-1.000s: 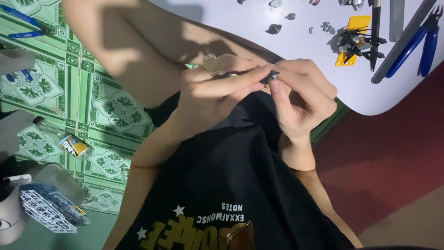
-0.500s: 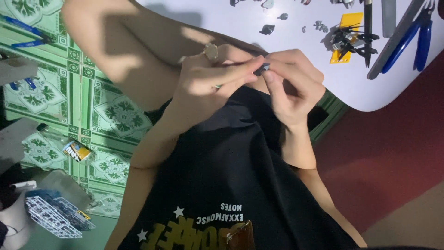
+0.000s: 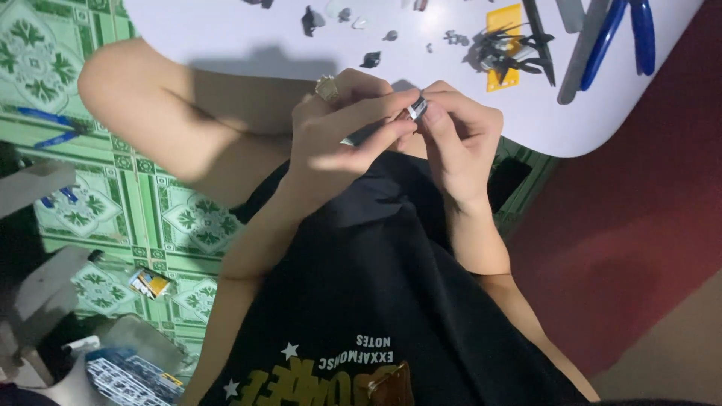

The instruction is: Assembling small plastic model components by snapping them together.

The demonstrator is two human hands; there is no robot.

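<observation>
My left hand (image 3: 342, 131) and my right hand (image 3: 459, 131) meet over my lap, just below the edge of a white table (image 3: 226, 37). Between their fingertips they pinch a small dark and white plastic part (image 3: 416, 109). A thin grey tool (image 3: 361, 137) runs under my left fingers toward that part. A gold ring (image 3: 326, 88) sits on a left finger. My bare knee (image 3: 143, 113) is raised to the left, and my black shirt fills the lower middle.
On the table lie several small dark plastic bits (image 3: 370, 59), a yellow card with a dark model piece (image 3: 505, 46), blue-handled pliers (image 3: 620, 37) and a grey tool (image 3: 583, 53). The green patterned floor (image 3: 113, 225) holds blue items, a small box (image 3: 150, 283) and a model sprue (image 3: 124, 376).
The view has shifted so the table edge and hands sit slightly lower and left. Both hands stay together on the small part, fingers working at it.
</observation>
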